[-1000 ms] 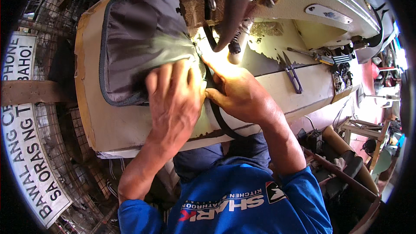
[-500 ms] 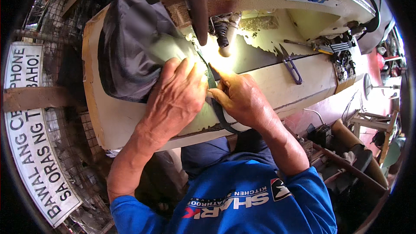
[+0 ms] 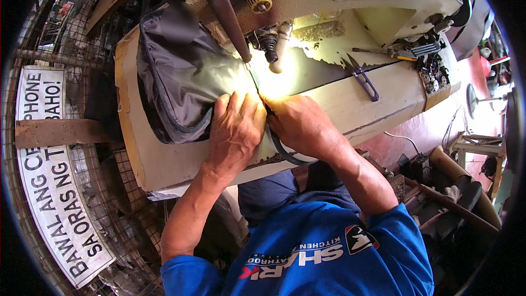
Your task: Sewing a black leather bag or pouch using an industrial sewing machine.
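A dark grey fabric piece (image 3: 178,79), shaped like a soft bag with a dark trimmed edge, lies at the left of the sewing machine (image 3: 312,3). My left hand (image 3: 238,126) has its fingers bent and pressed on the fabric's right edge, just in front of the needle area. Close beside it, my right hand (image 3: 304,123) pinches a narrow dark binding strip (image 3: 289,156) at that edge. The strip's loose end loops down over the table's front edge. Glare and my knuckles hide the fingertips and the exact grip.
Purple-handled thread snips (image 3: 363,83) lie on the worn machine table (image 3: 339,112), right of my hands. Farther right are a screwdriver (image 3: 378,52) and several small metal parts (image 3: 433,71). A wire mesh (image 3: 98,170) with a white sign (image 3: 55,186) stands at the left.
My right hand has turned and its fingers have closed in beside my left hand. The fabric's near edge has shifted and bunched. The whole view has shifted slightly.
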### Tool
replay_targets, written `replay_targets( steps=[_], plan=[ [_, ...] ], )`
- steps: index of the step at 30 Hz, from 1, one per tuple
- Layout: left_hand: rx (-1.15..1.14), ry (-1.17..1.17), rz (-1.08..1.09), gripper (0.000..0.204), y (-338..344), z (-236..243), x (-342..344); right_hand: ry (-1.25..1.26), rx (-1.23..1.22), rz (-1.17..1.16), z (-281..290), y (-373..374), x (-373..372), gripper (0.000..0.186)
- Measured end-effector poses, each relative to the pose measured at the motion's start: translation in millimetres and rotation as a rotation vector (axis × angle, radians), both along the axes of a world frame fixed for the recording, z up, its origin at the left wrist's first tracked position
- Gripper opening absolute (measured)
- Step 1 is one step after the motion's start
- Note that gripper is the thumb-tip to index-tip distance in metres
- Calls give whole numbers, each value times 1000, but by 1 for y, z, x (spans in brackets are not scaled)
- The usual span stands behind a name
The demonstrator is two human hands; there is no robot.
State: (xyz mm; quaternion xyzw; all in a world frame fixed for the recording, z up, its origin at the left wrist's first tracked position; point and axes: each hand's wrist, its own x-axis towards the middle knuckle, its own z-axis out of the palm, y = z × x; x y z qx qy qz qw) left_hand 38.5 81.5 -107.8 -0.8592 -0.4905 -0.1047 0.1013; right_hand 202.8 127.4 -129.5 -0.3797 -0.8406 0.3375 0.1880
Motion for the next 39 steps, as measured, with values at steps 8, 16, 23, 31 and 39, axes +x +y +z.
replay_targets(
  steps=[8, 16, 23, 31, 39],
  plan=[
    [31, -61, -1, 28, 2, -1, -5, 133, -114, -70, 8, -6, 9, 22],
    [-28, -128, 120, 32, -2, -9, -2, -16, 81, -8, 4, -2, 1, 23],
    [23, -156, 68, 21, 0, -8, -5, 74, 137, -18, 4, -7, 4, 12],
    [-34, -200, 32, 27, 1, -7, -11, 57, 101, -6, 4, -7, 1, 12],
    [14, -264, -18, 26, 21, -8, -21, 15, 132, -64, 7, 8, -12, 10]
  ],
)
